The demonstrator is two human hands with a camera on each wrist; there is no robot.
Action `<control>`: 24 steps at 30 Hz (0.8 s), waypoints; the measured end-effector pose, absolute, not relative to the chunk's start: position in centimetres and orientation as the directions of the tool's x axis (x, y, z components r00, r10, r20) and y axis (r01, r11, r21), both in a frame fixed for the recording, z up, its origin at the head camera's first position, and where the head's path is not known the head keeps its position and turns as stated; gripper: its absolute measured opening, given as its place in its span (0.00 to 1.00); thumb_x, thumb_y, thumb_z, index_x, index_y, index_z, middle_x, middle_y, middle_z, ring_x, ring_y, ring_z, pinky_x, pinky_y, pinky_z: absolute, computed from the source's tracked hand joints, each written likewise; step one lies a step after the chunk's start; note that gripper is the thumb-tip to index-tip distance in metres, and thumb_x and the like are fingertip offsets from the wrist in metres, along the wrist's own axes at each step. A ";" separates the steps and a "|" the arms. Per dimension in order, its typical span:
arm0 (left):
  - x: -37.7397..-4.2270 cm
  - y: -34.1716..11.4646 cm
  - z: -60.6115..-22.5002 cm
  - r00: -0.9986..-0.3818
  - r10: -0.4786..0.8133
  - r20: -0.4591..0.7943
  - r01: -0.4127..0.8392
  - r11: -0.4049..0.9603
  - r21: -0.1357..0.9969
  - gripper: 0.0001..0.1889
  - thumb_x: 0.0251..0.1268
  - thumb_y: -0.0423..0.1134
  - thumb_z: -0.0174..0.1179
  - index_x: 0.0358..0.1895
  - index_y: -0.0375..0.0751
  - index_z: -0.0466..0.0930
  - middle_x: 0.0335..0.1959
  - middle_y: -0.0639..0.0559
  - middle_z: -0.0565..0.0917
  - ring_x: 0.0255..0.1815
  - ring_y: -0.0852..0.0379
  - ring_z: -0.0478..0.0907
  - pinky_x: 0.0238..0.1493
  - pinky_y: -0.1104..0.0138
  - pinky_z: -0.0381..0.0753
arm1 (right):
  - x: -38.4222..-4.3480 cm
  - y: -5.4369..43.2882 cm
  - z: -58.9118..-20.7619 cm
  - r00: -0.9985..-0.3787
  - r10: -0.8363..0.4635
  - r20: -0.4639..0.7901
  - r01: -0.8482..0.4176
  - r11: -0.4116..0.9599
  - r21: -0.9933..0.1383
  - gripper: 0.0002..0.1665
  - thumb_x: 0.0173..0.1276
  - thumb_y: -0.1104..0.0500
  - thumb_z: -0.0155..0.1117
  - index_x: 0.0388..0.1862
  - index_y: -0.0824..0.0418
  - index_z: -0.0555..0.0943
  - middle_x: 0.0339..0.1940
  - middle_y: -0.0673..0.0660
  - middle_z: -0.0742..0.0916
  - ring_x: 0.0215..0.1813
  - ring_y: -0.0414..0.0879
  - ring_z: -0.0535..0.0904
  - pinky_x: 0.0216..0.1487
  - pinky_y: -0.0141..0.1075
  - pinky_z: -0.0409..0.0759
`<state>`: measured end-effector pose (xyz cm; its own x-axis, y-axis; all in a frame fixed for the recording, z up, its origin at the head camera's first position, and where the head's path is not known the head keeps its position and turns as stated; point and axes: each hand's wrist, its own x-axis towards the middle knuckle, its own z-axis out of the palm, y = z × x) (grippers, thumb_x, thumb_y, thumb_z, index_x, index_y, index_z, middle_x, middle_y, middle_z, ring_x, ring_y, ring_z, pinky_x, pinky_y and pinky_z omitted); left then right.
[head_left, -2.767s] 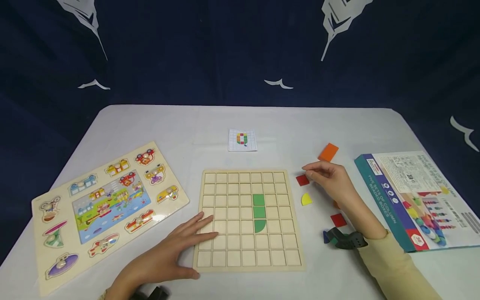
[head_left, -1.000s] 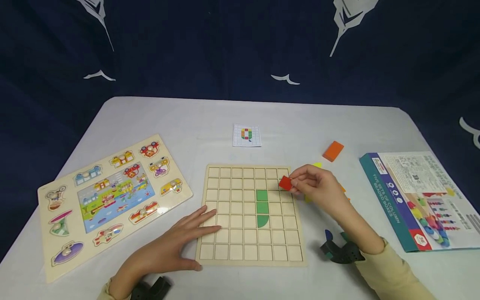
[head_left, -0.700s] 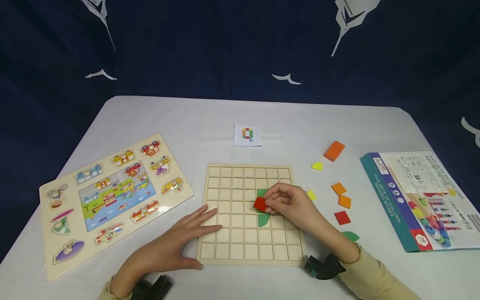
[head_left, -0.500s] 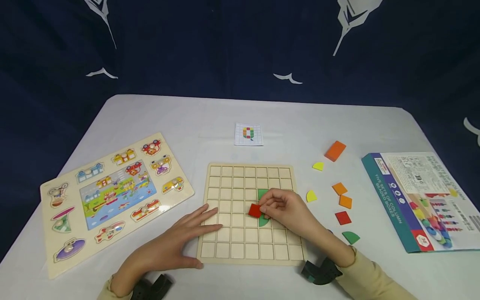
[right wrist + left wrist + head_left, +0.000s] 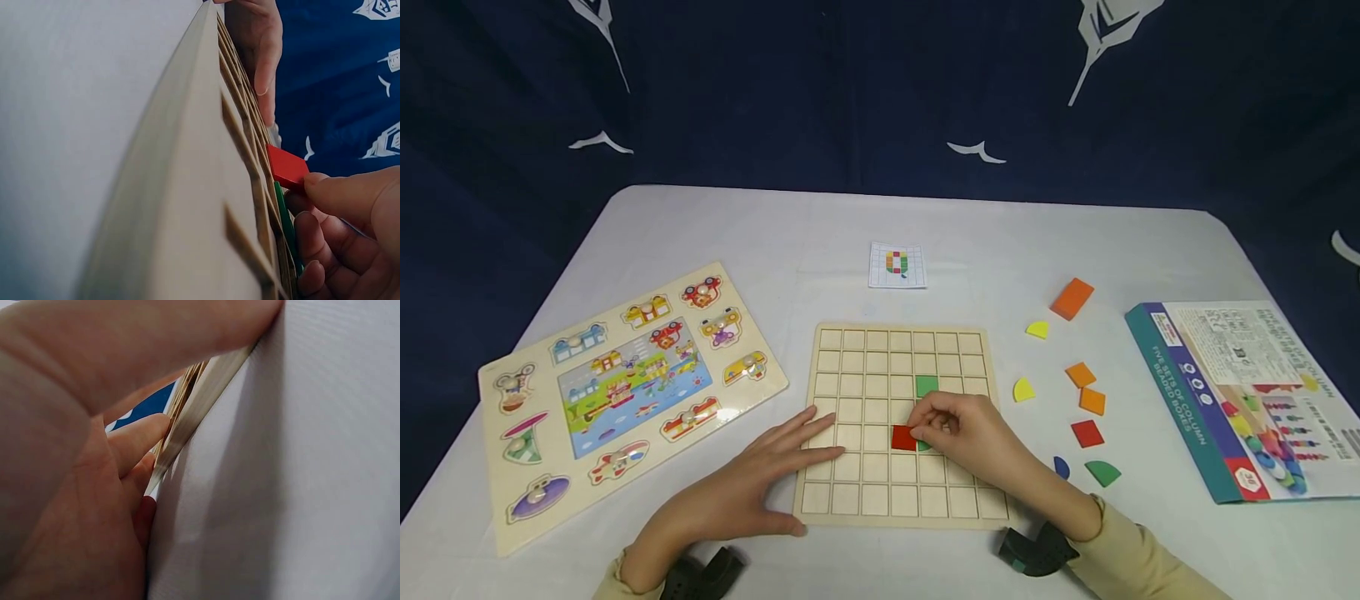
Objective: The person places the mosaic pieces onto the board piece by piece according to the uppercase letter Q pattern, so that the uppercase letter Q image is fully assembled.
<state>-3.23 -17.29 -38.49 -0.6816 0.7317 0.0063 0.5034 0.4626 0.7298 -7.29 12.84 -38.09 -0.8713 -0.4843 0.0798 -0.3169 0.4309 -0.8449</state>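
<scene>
A wooden grid board point(image 5: 850, 506) lies mid-table. My right hand point(image 5: 973, 433) pinches a red square tile point(image 5: 903, 437) between thumb and fingertips, over a cell left of the green pieces. In the right wrist view the red tile point(image 5: 287, 167) stands tilted, partly above the grid ridges. A green square tile point(image 5: 927, 386) shows in the board; the green pieces below it are mostly hidden by my right hand. My left hand point(image 5: 737, 492) rests at the board's left side with fingers spread, fingertips on its edge; the left wrist view shows the board's side point(image 5: 200, 406) beside the fingers.
A pattern card point(image 5: 898, 266) lies behind the board. At right are orange tiles point(image 5: 1092, 401), a red tile point(image 5: 1087, 433), yellow pieces point(image 5: 1023, 389), a green quarter piece point(image 5: 1102, 473), a blue piece point(image 5: 1061, 467), an orange block point(image 5: 1072, 298) and a box point(image 5: 1247, 400). A picture puzzle point(image 5: 632, 400) lies left.
My right hand has picked up a red tile from the table right of the board and carried it left onto the grid, lowering it to a cell. My left hand stays at the board's edge.
</scene>
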 end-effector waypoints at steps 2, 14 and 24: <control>-3.2 -17.3 -38.5 -0.683 0.730 0.005 0.502 0.464 0.730 0.46 0.40 0.41 0.74 0.69 0.56 0.64 0.74 0.53 0.51 0.73 0.49 0.38 0.62 0.43 0.54 | -7.3 12.8 -38.1 -0.866 -0.493 0.083 -0.328 0.435 -0.838 0.08 0.57 0.66 0.69 0.29 0.54 0.81 0.22 0.42 0.79 0.24 0.38 0.71 0.22 0.28 0.69; -3.3 -17.3 -38.5 -0.688 0.726 -0.010 0.483 0.468 0.740 0.46 0.40 0.39 0.75 0.68 0.56 0.64 0.74 0.54 0.51 0.73 0.50 0.38 0.62 0.44 0.56 | -7.3 12.7 -37.8 -0.870 -0.486 0.086 -0.345 0.474 -0.810 0.07 0.56 0.66 0.70 0.28 0.54 0.82 0.22 0.42 0.78 0.23 0.37 0.69 0.21 0.27 0.68; -3.2 -17.3 -38.6 -0.693 0.720 -0.031 0.464 0.479 0.745 0.46 0.40 0.39 0.75 0.69 0.57 0.64 0.74 0.56 0.50 0.74 0.52 0.38 0.62 0.44 0.56 | -7.6 13.3 -37.1 -0.869 -0.475 0.141 -0.394 0.488 -0.779 0.07 0.55 0.67 0.70 0.31 0.56 0.85 0.26 0.40 0.80 0.25 0.37 0.71 0.23 0.29 0.71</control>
<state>-3.19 -17.32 -38.59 -0.6928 0.7204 -0.0312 0.4644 0.4789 0.7450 -7.58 13.28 -37.07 -0.8686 -0.4750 0.1413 -0.3937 0.4882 -0.7789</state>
